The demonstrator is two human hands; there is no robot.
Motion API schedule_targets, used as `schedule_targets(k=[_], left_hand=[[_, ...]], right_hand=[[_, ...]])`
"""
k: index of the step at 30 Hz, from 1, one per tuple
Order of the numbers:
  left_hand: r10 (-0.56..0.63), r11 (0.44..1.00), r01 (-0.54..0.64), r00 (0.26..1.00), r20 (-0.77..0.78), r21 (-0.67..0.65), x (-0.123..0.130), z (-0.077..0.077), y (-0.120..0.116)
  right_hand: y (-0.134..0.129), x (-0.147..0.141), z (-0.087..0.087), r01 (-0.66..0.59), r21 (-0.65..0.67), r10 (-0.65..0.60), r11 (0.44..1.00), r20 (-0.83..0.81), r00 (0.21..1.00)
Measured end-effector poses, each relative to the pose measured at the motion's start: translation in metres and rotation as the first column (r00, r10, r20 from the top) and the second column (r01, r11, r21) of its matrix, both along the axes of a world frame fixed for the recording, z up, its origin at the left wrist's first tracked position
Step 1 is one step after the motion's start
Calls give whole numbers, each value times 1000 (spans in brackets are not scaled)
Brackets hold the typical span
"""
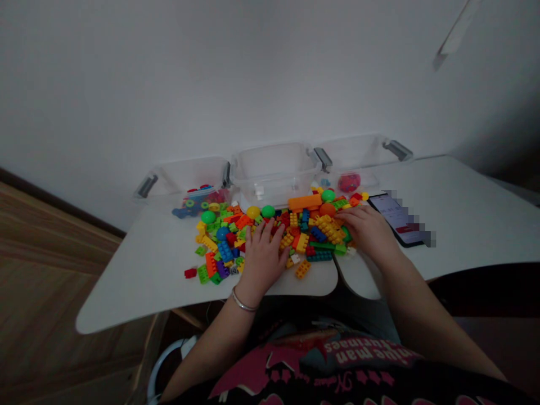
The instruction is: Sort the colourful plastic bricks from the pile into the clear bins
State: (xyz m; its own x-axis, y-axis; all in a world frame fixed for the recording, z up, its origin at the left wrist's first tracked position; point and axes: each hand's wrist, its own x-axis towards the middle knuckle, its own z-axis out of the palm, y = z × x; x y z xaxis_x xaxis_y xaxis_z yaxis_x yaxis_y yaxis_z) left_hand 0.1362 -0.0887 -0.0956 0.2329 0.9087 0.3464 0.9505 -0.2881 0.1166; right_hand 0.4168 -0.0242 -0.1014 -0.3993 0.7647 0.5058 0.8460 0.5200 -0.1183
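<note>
Our left hand [262,261] lies open with its fingers spread, pressing on the pile of plastic building bricks [236,242] and holding nothing we can see. Our right hand [366,233] rests almost flat on the pile's 3 o'clock edge, fingers together, with no grip showing. The pile sits on a white table [143,281]. At its 12 o'clock side we count three green balls [268,211], one yellow ball [253,212] and one orange ball [327,210]. Beyond it, at 12 o'clock, stand three clear plastic bins [274,174] in a row; the left one holds some pieces, and the right one a red round piece [349,181]. One phone [399,219] lies at 2 o'clock, just beside our right hand. One bracelet [242,301] circles our left wrist.
</note>
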Motion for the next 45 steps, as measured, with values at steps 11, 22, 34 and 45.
schedule_targets(k=[11, 22, 34, 45], left_hand=[[-2, 1000, 2, 1000, 10, 7, 0, -1, 1], [2, 1000, -2, 1000, 22, 17, 1, -3, 0], [-282, 956, 289, 843, 457, 58, 24, 41, 1], [-71, 950, 297, 514, 855, -99, 37, 28, 11]], right_hand=[[8, 6, 5, -19, 24, 15, 1000, 142, 990], [13, 10, -10, 93, -91, -120, 992, -358, 926], [-35, -62, 22, -240, -282, -117, 929, -838, 532], [-37, -84, 9, -326, -305, -74, 895, -822, 565]])
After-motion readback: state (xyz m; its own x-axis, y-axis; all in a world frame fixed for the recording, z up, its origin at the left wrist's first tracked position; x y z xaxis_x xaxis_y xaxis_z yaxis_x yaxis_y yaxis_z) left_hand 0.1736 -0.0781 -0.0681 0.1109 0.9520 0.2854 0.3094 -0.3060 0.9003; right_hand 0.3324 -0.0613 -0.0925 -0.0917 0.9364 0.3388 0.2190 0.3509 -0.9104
